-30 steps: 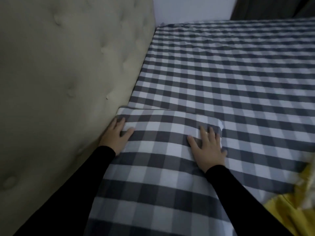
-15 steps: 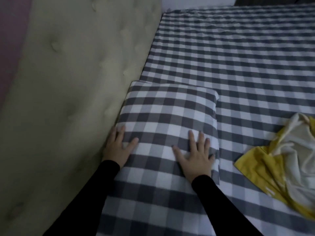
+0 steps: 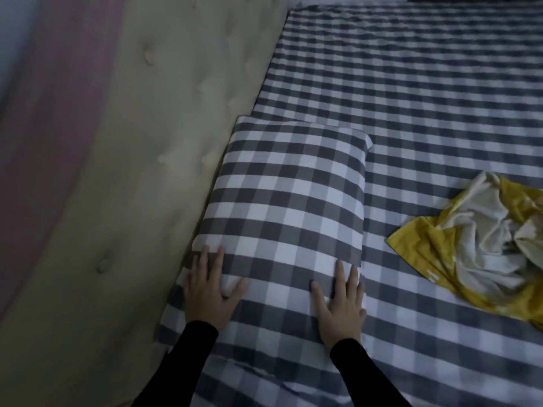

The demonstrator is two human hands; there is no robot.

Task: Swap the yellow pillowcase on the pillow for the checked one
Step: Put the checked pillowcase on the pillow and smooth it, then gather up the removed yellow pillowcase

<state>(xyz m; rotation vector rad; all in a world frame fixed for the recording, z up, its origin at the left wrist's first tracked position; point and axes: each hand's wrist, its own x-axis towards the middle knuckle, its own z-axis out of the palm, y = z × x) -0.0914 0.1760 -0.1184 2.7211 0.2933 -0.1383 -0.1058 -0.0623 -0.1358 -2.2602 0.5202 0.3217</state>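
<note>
Dim room, beige button-tufted headboard [image 3: 164,148] along the left, bed [image 3: 426,92] covered in a grey-and-white checked sheet, blurred pink strip, perhaps a wall [image 3: 50,118], at far left, pale wall beyond the bed

No lettering, label, brand, number or sign readable anywhere in the frame.
</note>
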